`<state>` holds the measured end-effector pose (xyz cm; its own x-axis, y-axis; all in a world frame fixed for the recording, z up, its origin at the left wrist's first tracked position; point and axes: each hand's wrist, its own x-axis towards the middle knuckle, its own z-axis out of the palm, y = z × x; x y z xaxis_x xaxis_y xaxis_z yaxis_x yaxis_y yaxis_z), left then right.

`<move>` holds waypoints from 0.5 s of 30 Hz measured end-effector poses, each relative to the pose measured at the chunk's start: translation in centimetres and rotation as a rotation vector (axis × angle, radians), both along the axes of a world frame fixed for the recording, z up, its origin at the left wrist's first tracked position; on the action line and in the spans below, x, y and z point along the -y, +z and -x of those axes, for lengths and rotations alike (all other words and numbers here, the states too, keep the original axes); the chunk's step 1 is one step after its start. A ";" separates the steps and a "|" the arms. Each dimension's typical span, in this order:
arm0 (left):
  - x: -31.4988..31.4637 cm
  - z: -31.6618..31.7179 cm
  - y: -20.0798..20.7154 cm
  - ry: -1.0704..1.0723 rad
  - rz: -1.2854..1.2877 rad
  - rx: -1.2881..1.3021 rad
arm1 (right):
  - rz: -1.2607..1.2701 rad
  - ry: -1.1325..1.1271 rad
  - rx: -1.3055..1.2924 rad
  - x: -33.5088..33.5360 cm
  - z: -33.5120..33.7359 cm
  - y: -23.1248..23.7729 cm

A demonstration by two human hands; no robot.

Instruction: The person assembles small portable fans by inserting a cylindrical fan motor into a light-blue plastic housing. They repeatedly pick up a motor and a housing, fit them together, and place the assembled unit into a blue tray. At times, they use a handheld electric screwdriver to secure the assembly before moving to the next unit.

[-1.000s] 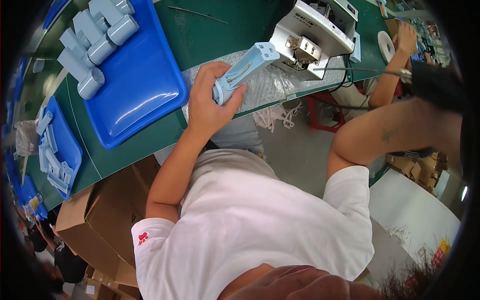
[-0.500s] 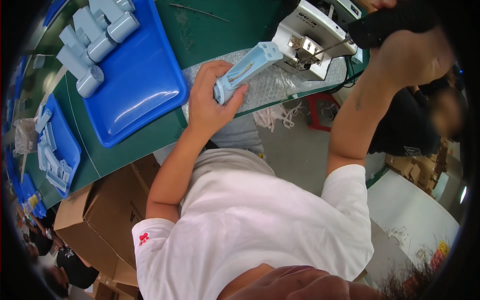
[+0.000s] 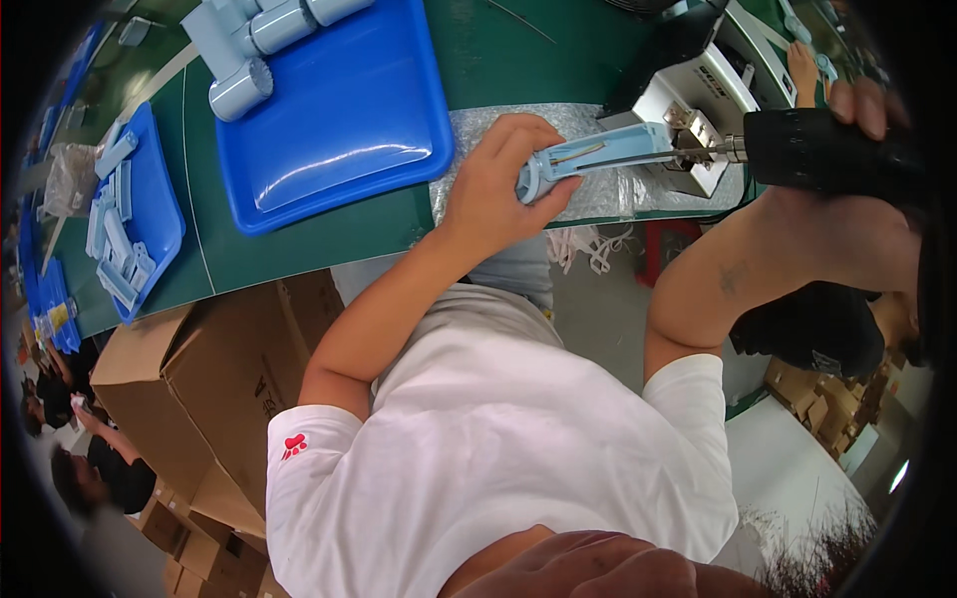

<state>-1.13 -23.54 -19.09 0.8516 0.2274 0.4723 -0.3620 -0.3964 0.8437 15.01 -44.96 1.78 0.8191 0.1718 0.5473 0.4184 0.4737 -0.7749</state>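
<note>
- At the green table's (image 3: 299, 264) near edge, my left hand (image 3: 493, 189) wraps the pale blue handle part (image 3: 598, 157).
- Right hand (image 3: 857, 169) grips a black power screwdriver (image 3: 822, 149); its bit tip is hard to make out.
- Blue tray (image 3: 349, 130) is cut off at the top.

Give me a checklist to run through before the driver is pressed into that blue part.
1. Left hand grips the pale blue plastic part firmly: ok, fingers wrap its round end.
2. Right hand holds the black power screwdriver: ok.
3. Bit tip lined up with the part's end: ok, it meets the end; exact seating cannot tell.
4. Screw in place: cannot tell, too small.
5. Left fingers away from the bit: ok, they sit at the far end.
6. Part supported: it sits over the bubble wrap sheet; contact cannot tell.
</note>
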 end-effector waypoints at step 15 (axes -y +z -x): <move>-0.2 -0.1 0.0 0.006 0.006 0.010 | 0.078 -0.163 0.096 -3.2 0.1 -2.0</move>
